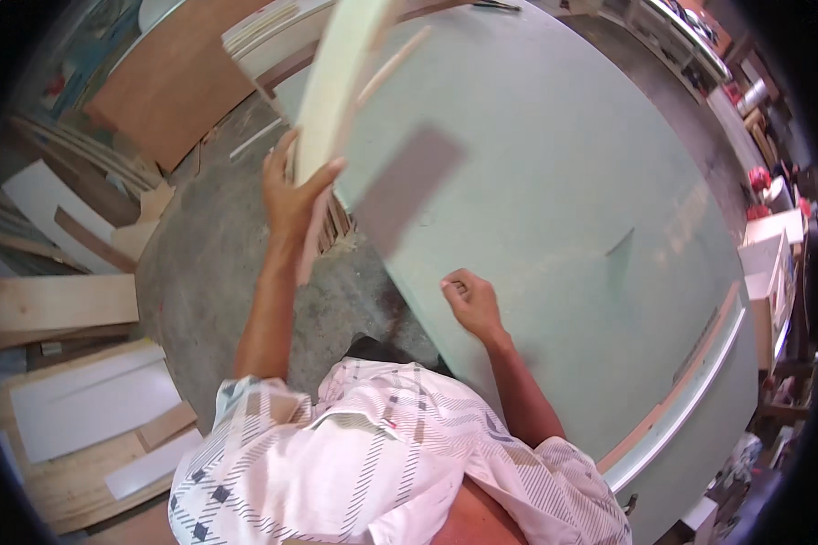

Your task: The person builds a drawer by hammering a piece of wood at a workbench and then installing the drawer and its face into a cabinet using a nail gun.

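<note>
A long pale wooden board point(330, 91) rises from my left hand point(291, 186), whose thumb and fingers are wrapped round it near its lower part. The board is tilted beside the left edge of the large pale green tabletop point(536, 136) and casts a shadow on it. My right hand point(468, 300) is loosely curled over the tabletop near that edge, with no object showing in its fingers. A thin wooden strip point(395, 64) lies beyond the board. A longer strip with a metal-coloured edging point(677, 400) runs along the right part of the tabletop.
Stacked boards point(54, 300) and white panels point(91, 409) are at the left, a brown sheet point(168, 82) at the upper left. Grey concrete floor point(191, 272) shows beside the table. Shelves with red and silver items point(773, 191) line the right.
</note>
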Demonstrator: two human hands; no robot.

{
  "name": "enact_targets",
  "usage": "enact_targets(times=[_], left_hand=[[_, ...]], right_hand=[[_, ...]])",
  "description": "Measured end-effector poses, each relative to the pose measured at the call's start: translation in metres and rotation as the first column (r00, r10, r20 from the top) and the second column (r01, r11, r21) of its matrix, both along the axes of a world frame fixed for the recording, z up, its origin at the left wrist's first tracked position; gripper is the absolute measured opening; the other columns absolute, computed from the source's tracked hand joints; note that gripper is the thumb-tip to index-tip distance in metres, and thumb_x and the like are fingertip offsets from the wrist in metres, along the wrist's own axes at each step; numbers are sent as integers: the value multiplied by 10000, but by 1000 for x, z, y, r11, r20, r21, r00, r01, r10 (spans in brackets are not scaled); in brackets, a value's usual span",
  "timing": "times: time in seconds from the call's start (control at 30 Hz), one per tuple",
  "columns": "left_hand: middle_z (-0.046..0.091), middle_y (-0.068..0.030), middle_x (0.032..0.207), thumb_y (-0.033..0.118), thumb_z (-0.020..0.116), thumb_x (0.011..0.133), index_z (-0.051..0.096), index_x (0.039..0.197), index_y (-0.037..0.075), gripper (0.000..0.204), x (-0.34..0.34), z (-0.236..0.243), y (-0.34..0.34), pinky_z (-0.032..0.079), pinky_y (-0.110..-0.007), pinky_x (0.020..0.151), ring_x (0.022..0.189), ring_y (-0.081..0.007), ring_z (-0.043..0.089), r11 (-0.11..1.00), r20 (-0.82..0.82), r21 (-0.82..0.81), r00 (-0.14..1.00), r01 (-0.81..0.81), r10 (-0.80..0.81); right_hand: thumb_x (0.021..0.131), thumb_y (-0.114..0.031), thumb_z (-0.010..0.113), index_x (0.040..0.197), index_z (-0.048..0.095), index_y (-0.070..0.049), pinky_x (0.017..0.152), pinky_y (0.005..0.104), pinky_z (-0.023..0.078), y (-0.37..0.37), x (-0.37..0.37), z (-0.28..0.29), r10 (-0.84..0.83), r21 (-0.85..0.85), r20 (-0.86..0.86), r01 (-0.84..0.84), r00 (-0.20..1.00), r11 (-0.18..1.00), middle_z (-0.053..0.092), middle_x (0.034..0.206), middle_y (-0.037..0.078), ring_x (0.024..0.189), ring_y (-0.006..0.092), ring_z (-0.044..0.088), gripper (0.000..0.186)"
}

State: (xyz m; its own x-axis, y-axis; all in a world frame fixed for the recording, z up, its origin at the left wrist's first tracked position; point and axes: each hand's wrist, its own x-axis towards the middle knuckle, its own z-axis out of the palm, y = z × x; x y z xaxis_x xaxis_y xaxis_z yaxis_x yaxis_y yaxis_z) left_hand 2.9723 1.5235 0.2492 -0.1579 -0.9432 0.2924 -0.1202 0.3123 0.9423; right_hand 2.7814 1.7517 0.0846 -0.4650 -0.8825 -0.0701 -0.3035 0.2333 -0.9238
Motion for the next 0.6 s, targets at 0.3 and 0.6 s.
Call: enact_targets(times=[0.3, 0.6], left_hand=[[578, -109, 1310, 397, 654, 964, 530, 1444, -21, 649, 413, -172, 59, 406, -355, 1064, 1194, -220, 555, 840, -163, 381, 866, -387, 473], [664, -103, 1030, 659, 571, 932, 559, 1323, 60, 716, 559, -158, 102, 548, -352, 731, 871, -226, 668, 804, -425, 514, 725, -300, 542]], right_hand=[[926, -190, 659, 929, 709, -13, 635, 340, 541, -135, 165, -108, 254, 151, 228, -291, 940, 945, 695, 745, 77, 703, 172, 689, 183], [973, -83, 553, 1385, 563, -22, 781, 425, 620, -266, 213, -173, -277, 259, 721, 124, 635, 958, 631, 1207, 134, 1022, 262, 680, 416]])
